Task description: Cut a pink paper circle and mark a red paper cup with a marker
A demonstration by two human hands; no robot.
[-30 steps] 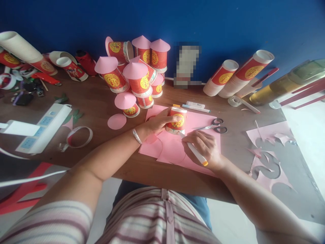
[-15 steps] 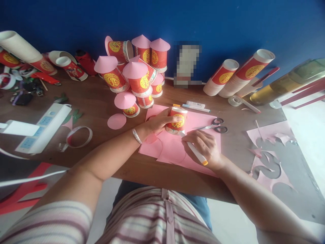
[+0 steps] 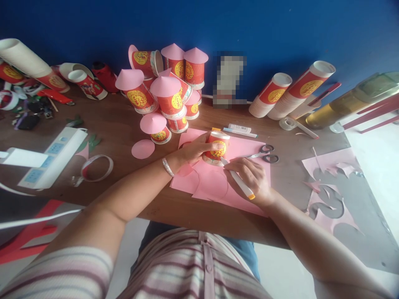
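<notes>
My left hand (image 3: 199,149) grips a red paper cup (image 3: 220,146) with a yellow emblem, its thumb lying across the front. The cup is above pink paper sheets (image 3: 215,193) that bear drawn curved outlines. In my right hand (image 3: 251,176) is a white marker (image 3: 241,185) with an orange end. Its tip is at the cup's lower white band; whether it touches is too small to tell. Scissors (image 3: 264,154) with black handles lie on the paper right behind my right hand.
Red cups with pink cone tops (image 3: 166,95) are grouped at the back. A pink disc (image 3: 143,149), a roll of tape (image 3: 97,167) and a power strip (image 3: 52,155) lie left. Markers (image 3: 240,131) lie behind the paper. Cup stacks (image 3: 307,89) and paper scraps (image 3: 335,216) are right.
The marker's tip has shifted slightly left and up along the cup's lower part, my right hand moving a little with it. My left hand and the cup stay in place.
</notes>
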